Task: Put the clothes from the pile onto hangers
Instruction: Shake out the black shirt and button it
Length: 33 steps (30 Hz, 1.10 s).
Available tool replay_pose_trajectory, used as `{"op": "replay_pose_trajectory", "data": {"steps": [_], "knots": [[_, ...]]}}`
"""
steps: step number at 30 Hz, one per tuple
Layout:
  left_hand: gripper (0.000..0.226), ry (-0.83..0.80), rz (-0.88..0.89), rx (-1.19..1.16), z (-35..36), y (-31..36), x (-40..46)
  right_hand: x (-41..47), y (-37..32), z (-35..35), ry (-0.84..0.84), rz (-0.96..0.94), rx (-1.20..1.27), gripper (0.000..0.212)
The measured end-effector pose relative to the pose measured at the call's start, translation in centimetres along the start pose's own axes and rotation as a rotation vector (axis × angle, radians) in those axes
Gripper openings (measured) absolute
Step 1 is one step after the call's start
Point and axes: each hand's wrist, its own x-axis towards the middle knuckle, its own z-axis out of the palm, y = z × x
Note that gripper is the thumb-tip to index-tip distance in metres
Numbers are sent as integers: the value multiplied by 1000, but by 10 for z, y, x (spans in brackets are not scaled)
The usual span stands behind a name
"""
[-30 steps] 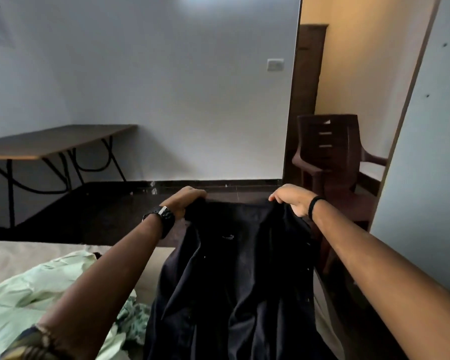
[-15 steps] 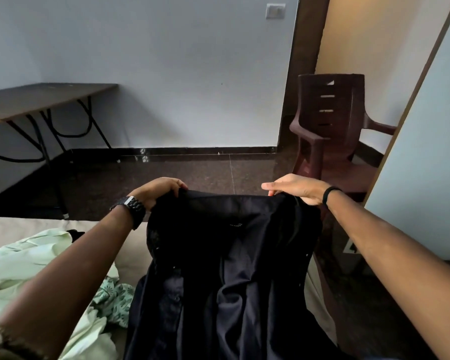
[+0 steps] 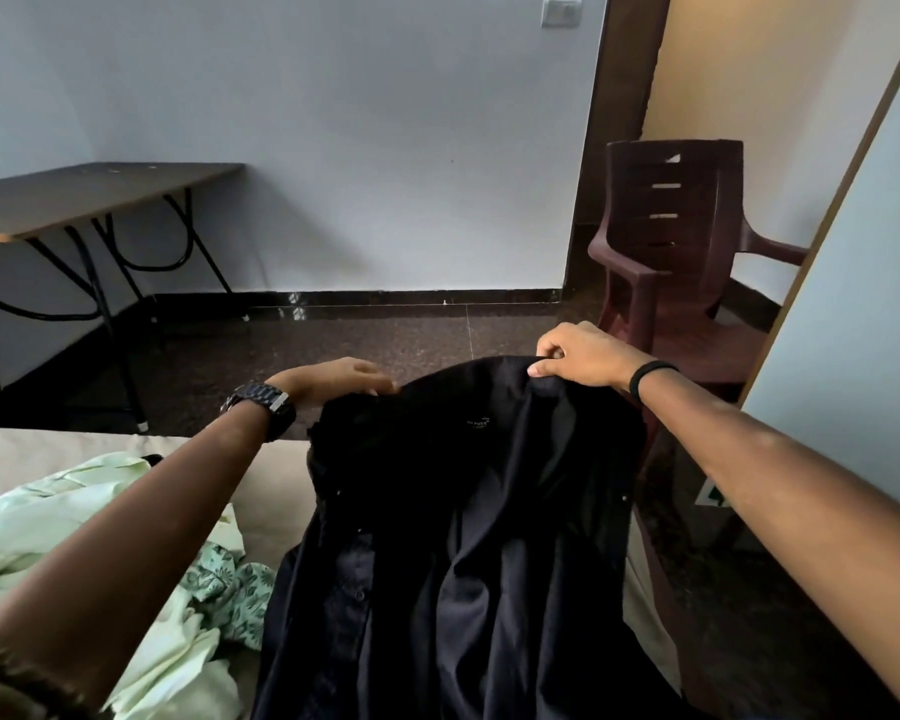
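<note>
Hanging collar-up, the black shirt (image 3: 468,537) drapes lengthwise toward the camera.

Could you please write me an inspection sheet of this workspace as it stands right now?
Surface: bed with a beige cover, clothes lying on it.
Job's things: dark shirt held up by its collar end, lower part draped over the bed; no hanger seen.
Clutter: pale green shirt and green patterned garment crumpled on the bed, beside the dark shirt.
Grippers: left hand holds the shirt's top edge at one shoulder; right hand pinches the top edge at the other.
Cables: nothing seen.
Surroundings: folding table by the wall, brown plastic chair near the doorway, wall switch, dark speckled floor.
</note>
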Motion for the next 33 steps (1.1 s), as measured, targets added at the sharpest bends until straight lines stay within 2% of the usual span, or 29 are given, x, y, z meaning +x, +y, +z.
{"op": "replay_pose_trajectory", "data": {"steps": [2,3,6,9,10,13,15,18,21,23,26,28,31,33], "knots": [[31,-39,41,287,3,2,1,-1,-2,-4,73,-5,12,24],[23,-26,61,409,6,4,1,-2,-3,-5,107,-7,24,21],[15,63,197,570,12,14,-1,-7,-7,-9,157,-24,60,14],[7,266,303,517,12,23,-8,-13,-9,-16,111,-63,77,21],[13,329,330,465,9,25,-10,-16,-8,-18,85,-80,43,21],[28,413,363,344,-5,23,-14,-23,-3,-18,68,-154,-40,23],[26,443,388,409,-12,22,-15,-25,0,-15,58,-185,-71,29],[20,493,418,698,-14,23,-18,-24,3,-9,-40,-65,-237,34],[23,570,518,1047,-13,15,-18,-21,10,-2,-3,67,-296,36],[23,578,487,1204,-12,9,-22,-20,10,-3,28,82,-260,37],[25,467,277,1375,-13,4,-26,-17,7,-9,4,55,-211,39],[29,366,165,1199,-18,4,-26,-18,4,-15,9,27,-159,42],[16,135,19,411,-34,-3,-26,-24,1,-26,22,19,-85,47],[19,69,15,-76,-41,-12,-35,-28,5,-32,22,34,-71,48]]}}
